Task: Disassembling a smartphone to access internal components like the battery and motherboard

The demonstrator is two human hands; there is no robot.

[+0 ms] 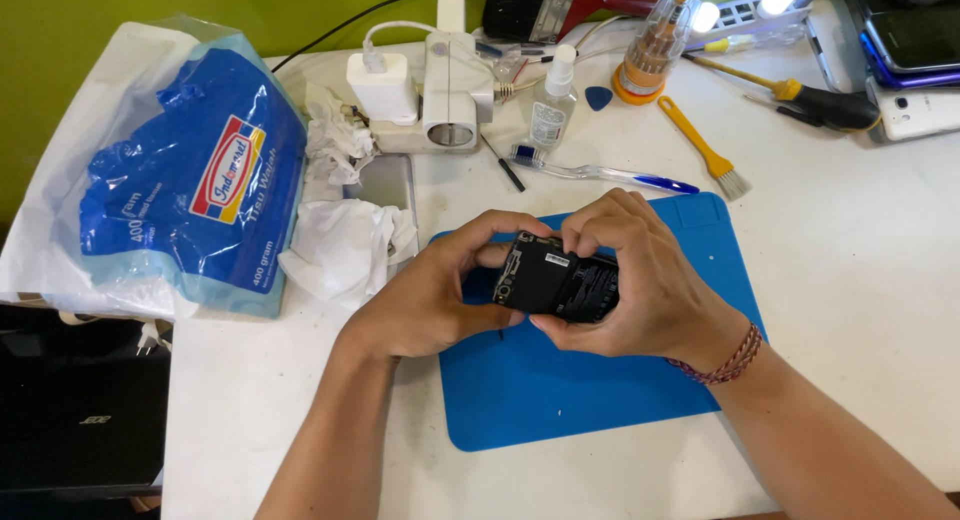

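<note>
Both my hands clamp one glossy black opened phone [556, 286] over one flat blue rubbery mat [600, 380]: left hand [425, 300] gripping its end, right hand [640, 280] curled around it. One crinkly blue bag [190, 180], two crumpled tissues [345, 245], one toothbrush [600, 173].

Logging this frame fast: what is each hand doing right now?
Left hand: closed on the left end of the opened black phone.
Right hand: closed on the same phone's right end, above the blue mat.
</note>
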